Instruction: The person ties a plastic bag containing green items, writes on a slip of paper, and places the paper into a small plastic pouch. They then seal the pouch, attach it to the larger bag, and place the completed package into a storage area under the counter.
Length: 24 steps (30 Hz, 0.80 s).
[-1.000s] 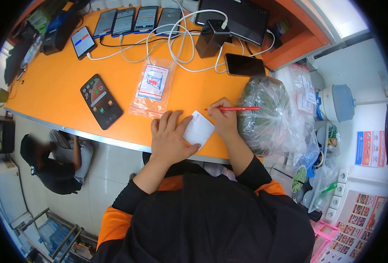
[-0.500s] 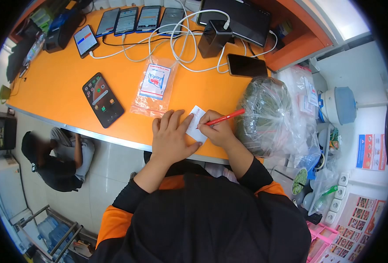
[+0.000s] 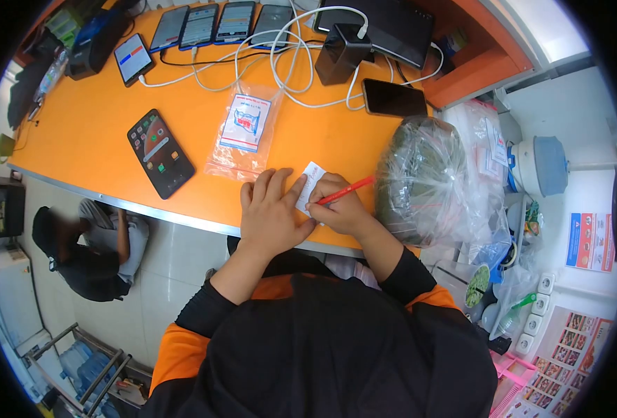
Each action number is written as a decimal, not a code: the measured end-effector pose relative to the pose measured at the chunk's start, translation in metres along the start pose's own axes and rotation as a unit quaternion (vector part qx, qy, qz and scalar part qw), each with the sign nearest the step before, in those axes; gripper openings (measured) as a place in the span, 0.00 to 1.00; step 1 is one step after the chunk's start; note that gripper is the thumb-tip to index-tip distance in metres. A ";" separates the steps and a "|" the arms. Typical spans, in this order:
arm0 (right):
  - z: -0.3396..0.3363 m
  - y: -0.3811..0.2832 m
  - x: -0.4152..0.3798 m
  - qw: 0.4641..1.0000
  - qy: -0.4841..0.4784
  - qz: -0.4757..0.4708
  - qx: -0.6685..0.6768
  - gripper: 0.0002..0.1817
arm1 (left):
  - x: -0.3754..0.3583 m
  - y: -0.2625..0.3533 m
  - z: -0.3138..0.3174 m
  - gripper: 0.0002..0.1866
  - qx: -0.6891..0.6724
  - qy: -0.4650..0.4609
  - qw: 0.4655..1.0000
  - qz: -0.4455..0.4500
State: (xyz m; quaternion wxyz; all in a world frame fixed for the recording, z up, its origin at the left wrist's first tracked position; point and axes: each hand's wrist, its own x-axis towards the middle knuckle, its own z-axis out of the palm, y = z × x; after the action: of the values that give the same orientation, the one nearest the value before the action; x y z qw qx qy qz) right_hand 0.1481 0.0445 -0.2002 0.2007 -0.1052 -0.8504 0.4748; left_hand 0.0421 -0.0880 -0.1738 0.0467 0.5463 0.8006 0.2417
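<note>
My right hand (image 3: 338, 205) is closed around a red pen (image 3: 349, 189), its tip end hidden by the fingers over a small white slip of paper (image 3: 312, 182). Some faint writing shows on the slip. Flat on the orange desk (image 3: 322, 139), my left hand (image 3: 272, 206) has its fingers spread, with the index finger and thumb at the slip's left edge. Just beyond that hand lies a clear zip bag (image 3: 244, 125) with a blue and red printed label. A smartphone (image 3: 161, 153) with its screen lit rests farther left.
Several phones (image 3: 198, 28) and tangled white cables (image 3: 280, 63) line the back, beside a black charging block (image 3: 341, 54). A dark-screened phone (image 3: 395, 98) lies at right. A bulging clear plastic bag (image 3: 423, 181) stands by my right hand. One person (image 3: 89, 258) sits on the floor at left.
My right hand and the pen have moved slightly left and down along the slip. The view has shifted a little. My left hand stays on the slip's edge.
</note>
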 end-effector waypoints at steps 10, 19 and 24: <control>0.000 -0.002 0.000 0.999 0.012 0.031 0.032 0.05 | 0.001 0.001 -0.001 0.33 0.001 -0.006 1.000 0.001; -0.003 -0.003 -0.002 0.998 0.006 0.046 0.039 0.05 | 0.000 0.001 -0.001 0.34 0.007 -0.013 1.000 -0.003; -0.003 -0.001 -0.002 0.998 0.019 0.042 0.038 0.05 | 0.001 0.002 -0.001 0.34 0.002 -0.007 1.000 -0.001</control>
State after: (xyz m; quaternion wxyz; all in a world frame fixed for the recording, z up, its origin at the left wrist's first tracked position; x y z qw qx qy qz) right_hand 0.1512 0.0454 -0.1981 0.2010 -0.1419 -0.8227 0.5125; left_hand 0.0429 -0.0871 -0.1723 0.0511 0.5473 0.8012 0.2364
